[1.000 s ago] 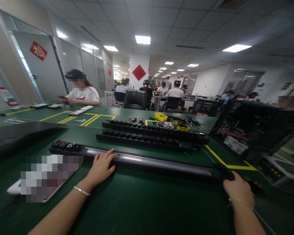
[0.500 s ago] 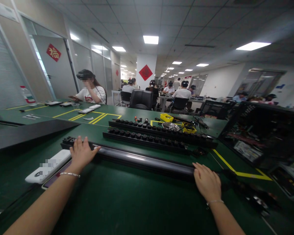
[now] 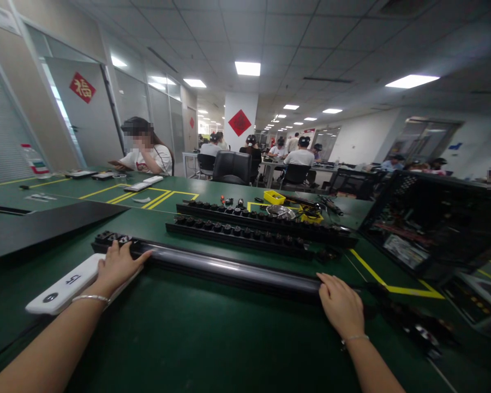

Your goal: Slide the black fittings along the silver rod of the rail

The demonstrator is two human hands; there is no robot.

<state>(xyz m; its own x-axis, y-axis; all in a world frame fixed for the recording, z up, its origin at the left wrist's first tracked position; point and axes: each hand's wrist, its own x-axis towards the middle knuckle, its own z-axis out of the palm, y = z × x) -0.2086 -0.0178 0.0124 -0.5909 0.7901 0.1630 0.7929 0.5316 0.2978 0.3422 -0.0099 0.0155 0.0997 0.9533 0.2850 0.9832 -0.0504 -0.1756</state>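
A long black power strip [image 3: 229,267] with a smooth, shiny top lies across the green table in front of me. Small socket parts show at its left end. My left hand [image 3: 118,265] rests on that end, fingers spread and thumb along the top. At the opposite end, my right hand [image 3: 341,303] has its fingers together, bent over the strip; its thumb is hidden. Just left of my left wrist lies a white power bank [image 3: 67,286] with lit digits. A phone beside it is mostly covered by my left hand.
Two black strips with round sockets [image 3: 237,232] lie behind. Further back are a yellow parts box [image 3: 274,197] and a metal dish [image 3: 281,212]. An opened black computer case [image 3: 425,224] stands right, a dark panel [image 3: 49,226] lies left. A person [image 3: 143,150] sits across.
My left hand has slid slightly left and nearer along the strip, now hiding most of the phone. My right hand stays at its end. The view has shifted a little.
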